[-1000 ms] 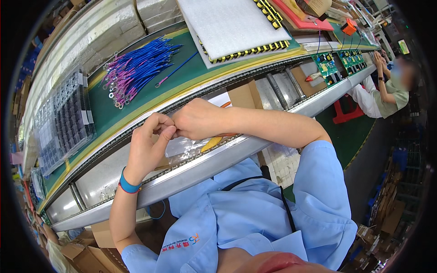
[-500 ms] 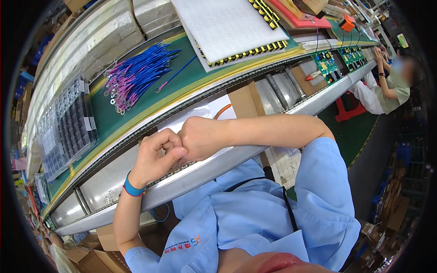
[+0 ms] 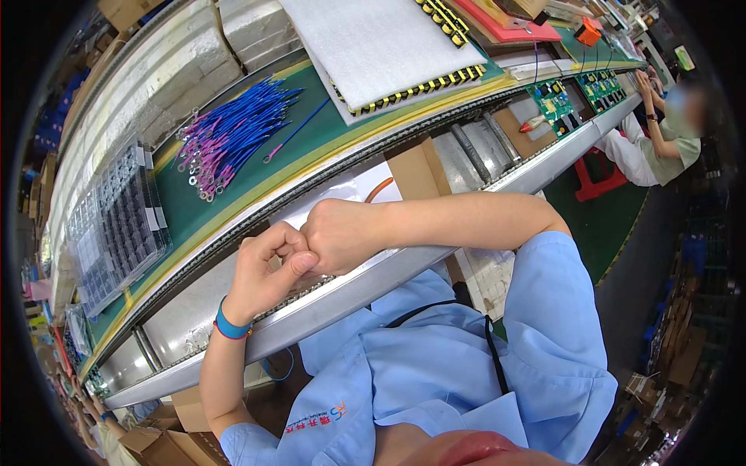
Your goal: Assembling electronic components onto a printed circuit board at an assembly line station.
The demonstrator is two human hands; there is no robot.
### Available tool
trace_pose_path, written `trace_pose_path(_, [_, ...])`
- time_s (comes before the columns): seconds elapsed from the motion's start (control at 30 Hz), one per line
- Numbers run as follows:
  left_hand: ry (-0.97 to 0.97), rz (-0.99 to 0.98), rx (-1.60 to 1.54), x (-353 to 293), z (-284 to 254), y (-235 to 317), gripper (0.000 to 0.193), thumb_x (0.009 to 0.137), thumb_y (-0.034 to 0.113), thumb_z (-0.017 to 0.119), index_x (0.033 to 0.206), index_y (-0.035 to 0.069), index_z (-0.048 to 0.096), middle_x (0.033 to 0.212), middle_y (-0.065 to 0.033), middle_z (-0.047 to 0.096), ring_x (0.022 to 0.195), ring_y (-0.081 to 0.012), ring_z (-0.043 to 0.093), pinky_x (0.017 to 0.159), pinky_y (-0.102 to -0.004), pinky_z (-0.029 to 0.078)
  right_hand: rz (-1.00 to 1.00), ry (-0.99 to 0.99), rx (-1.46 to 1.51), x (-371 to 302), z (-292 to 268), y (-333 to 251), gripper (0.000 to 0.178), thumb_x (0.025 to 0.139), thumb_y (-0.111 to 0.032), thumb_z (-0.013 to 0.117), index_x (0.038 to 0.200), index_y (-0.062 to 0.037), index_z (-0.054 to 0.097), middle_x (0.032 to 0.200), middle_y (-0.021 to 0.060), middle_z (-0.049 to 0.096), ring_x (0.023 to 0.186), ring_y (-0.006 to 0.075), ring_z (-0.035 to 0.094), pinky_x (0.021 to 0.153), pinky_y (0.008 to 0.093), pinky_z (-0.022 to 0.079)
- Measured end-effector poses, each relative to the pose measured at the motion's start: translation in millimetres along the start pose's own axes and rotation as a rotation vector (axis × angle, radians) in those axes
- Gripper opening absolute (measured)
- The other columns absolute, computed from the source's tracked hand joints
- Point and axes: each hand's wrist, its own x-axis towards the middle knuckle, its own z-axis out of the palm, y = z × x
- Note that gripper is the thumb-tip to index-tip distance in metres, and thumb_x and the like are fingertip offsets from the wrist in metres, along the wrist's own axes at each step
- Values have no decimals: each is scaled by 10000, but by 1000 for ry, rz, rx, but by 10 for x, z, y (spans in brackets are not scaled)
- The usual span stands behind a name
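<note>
My left hand point(image 3: 270, 264), with a blue band round the wrist, has its fingers curled in against my right hand point(image 3: 342, 237). Its thumb lies across the knuckles' side. My right hand is closed in a loose fist, back upward, and its fingertips are hidden. Whether anything is between the two hands cannot be seen. Both meet above the near metal rail point(image 3: 311, 311) of the conveyor, over a white sheet point(image 3: 311, 206). Beyond them on the green bench lies a pile of blue wires point(image 3: 245, 116) with pink sleeves and ring terminals; one wire point(image 3: 295, 130) lies apart.
Clear plastic trays of dark parts point(image 3: 116, 221) stand at the left. A white foam sheet point(image 3: 388, 54) with yellow-black parts along its edges lies at the back. Green circuit boards point(image 3: 558, 105) rest on the conveyor rails at right, near a seated person point(image 3: 672, 140).
The whole scene has shifted slightly in the picture. My two hands remain together in the same pose.
</note>
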Motion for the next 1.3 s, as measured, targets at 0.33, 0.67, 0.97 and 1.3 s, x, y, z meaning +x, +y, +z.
trace_pose_path(0.33, [-8,3,-17,29,22,20,233,872,213,716,824,32,577,620,-43,613,589,-85,564,570,-236,442,44,-37,11,-21,-45,-14,304,786,-277,642,554,-101,557,542,96,588,510,307,607,457,420,472])
trace_pose_path(0.67, [14,249,133,65,-2,-28,196,879,251,711,884,75,624,645,-72,623,547,-178,584,521,-312,463,158,-104,-10,-63,-37,15,135,761,-250,641,775,-118,616,578,62,566,478,236,590,412,393,438])
trace_pose_path(0.97, [501,680,578,-97,-502,392,152,830,232,729,810,105,650,698,-71,624,605,-238,613,522,-332,456,34,-143,-105,31,-510,34,169,761,-117,741,884,-30,666,673,78,584,582,258,584,515,377,443])
trace_pose_path(1.3, [1703,507,653,-2436,-2777,-618,151,955,146,624,945,-3,645,779,-62,683,671,-119,654,593,-220,501,47,-137,-180,289,-540,109,155,755,-46,729,888,2,666,666,95,565,570,265,561,514,365,406])
